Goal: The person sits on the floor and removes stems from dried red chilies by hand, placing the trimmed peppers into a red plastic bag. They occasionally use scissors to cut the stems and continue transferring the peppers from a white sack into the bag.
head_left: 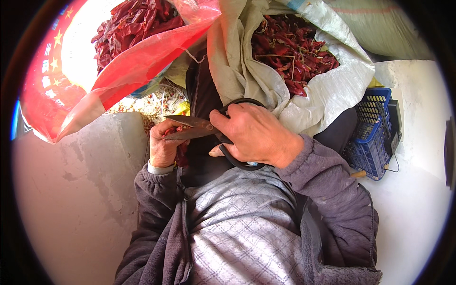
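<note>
My right hand (254, 133) grips a pair of scissors (192, 129) by their large black handles, with the blades pointing left and parted. Between the blades lie the stem ends of dried red chilies (181, 153), which my left hand (163, 144) holds; the lower part of them hangs below its fingers. Beyond my hands, a white woven sack (331, 94) stands open, holding dried chilies with stems (292, 53). At the upper left, a red and white printed bag (142, 67) holds more dried red chilies (137, 26).
A blue plastic basket (372, 139) with a black device (393, 124) at its side stands at the right. Stem scraps (162, 98) lie under the red bag. Another full woven sack (381, 28) is at the upper right. My legs are between the bags.
</note>
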A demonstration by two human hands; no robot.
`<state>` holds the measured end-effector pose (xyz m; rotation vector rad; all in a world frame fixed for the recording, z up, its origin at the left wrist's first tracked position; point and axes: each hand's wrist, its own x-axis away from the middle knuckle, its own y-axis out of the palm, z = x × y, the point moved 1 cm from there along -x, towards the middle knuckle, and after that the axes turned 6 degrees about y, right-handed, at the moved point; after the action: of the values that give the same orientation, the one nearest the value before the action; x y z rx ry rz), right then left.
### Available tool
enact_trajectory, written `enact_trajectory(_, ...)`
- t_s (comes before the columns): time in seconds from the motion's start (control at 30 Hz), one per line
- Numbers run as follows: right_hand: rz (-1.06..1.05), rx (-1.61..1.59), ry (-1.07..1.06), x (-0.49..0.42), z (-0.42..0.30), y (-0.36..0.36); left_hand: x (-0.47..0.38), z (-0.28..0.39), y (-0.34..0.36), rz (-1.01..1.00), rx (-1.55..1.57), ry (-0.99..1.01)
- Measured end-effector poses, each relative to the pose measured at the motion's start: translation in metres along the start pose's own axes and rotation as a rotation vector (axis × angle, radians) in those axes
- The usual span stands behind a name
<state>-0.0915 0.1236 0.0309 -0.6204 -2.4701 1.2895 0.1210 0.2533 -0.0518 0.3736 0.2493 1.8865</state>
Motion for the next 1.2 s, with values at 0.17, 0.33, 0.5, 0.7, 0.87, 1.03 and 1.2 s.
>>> enact_trajectory(0.17, 0.069, 0.029, -0.043, 0.001, 0.0, 0.007, 0.002, 0.0, -0.002, -0.001, -0.034, -0.019)
enact_trajectory(0.33, 0.07, 0.018, 0.014, 0.0, 0.002, 0.009, 0.0, 0.0, 0.003, -0.067, 0.033, 0.12)
enact_trajectory(0.5, 0.011, -0.271, 0.141, 0.001, 0.007, -0.001, -0.005, 0.002, 0.001, 0.045, -0.056, 0.033)
enact_trajectory(0.7, 0.165, -0.362, 0.264, 0.016, 0.015, -0.004, -0.004, 0.043, 0.031, 0.009, -0.125, 0.037)
enact_trajectory(0.87, 0.138, -0.274, 0.399, 0.026, 0.023, 0.006, -0.003, 0.12, 0.088, -0.145, -0.236, 0.314)
enact_trajectory(1.03, 0.069, -0.399, 0.5, 0.031, 0.022, 0.011, -0.078, 0.183, 0.103, 0.166, -0.519, 0.786)
enact_trajectory(1.2, 0.203, -0.436, 0.431, 0.035, 0.023, 0.012, -0.159, 0.189, 0.056, 0.18, 0.144, 0.53)
